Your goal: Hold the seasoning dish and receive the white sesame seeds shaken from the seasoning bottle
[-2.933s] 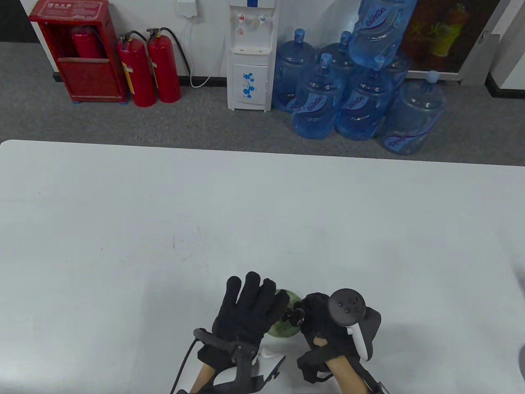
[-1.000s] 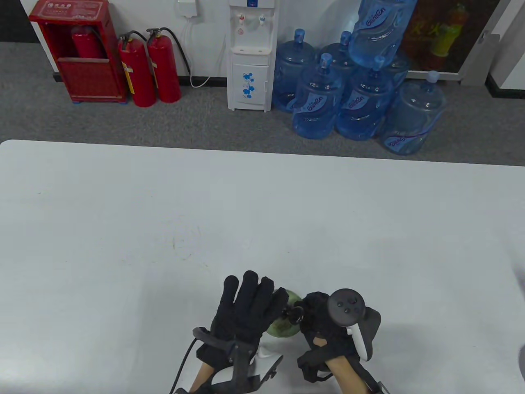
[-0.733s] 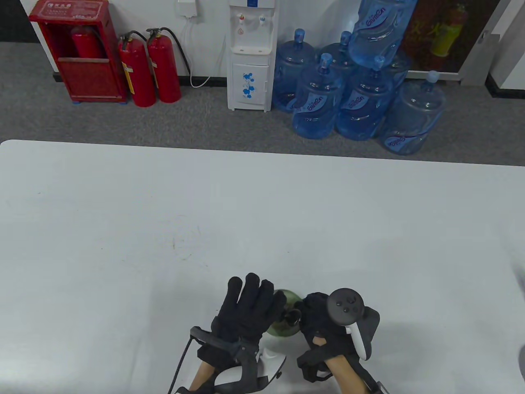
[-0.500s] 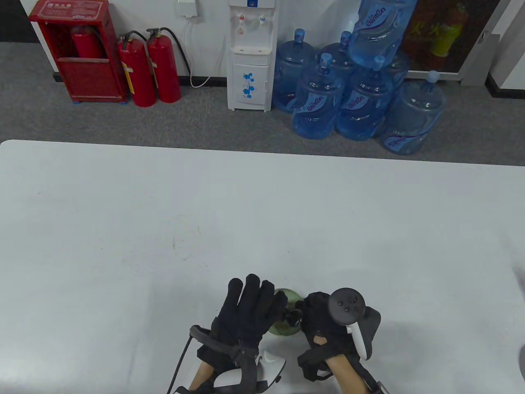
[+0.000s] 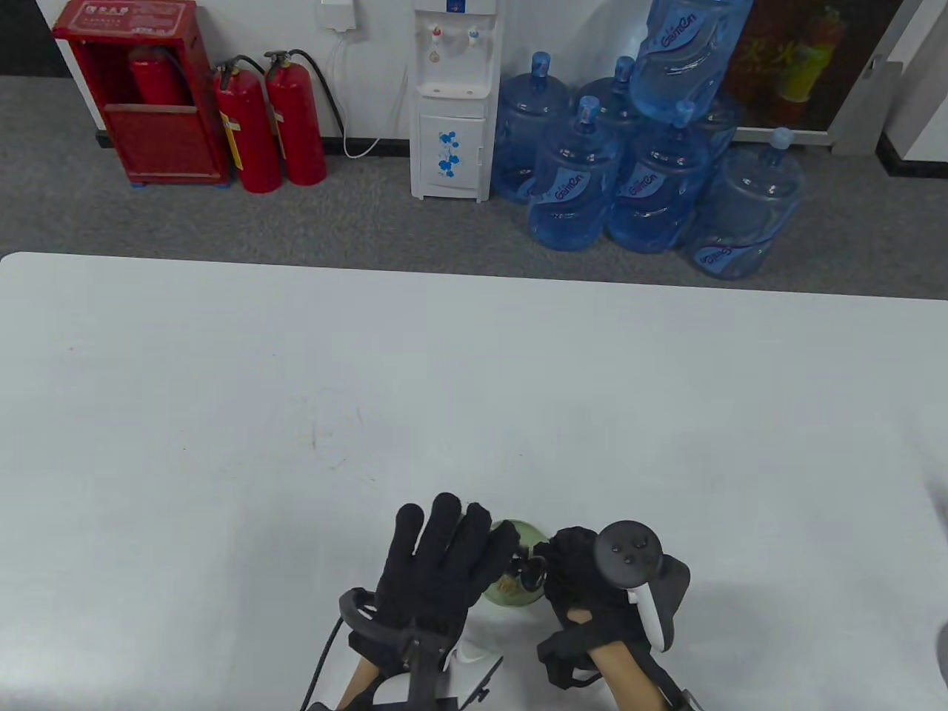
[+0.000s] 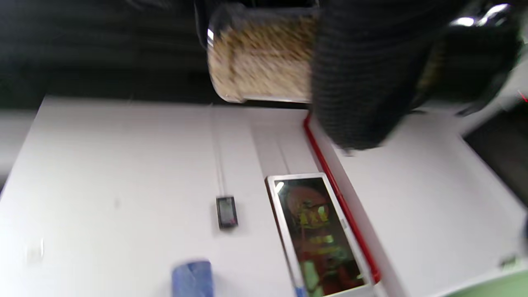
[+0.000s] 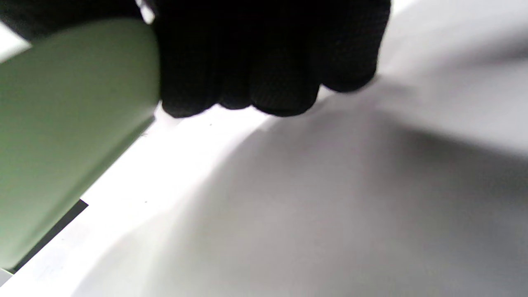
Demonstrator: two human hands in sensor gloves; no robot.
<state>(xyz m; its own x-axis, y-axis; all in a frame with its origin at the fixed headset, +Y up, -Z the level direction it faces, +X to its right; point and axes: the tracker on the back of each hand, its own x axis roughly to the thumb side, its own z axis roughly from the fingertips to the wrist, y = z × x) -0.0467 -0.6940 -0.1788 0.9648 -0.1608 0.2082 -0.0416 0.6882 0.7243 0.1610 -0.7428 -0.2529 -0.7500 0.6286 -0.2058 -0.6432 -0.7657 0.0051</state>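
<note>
Even daylight, soft table shadows, both wrist views blurred

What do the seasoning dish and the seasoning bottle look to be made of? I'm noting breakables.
Seasoning dish: pale green, smooth, opaque, evenly coloured; likely glazed ceramic, possibly melamine. Seasoning bottle: clear wall with the sesame seeds showing through; glass or clear plastic, too blurred to settle.

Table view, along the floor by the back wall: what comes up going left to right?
Red extinguisher cabinet → two red fire extinguishers → white water dispenser → cluster of blue water jugs.
</note>
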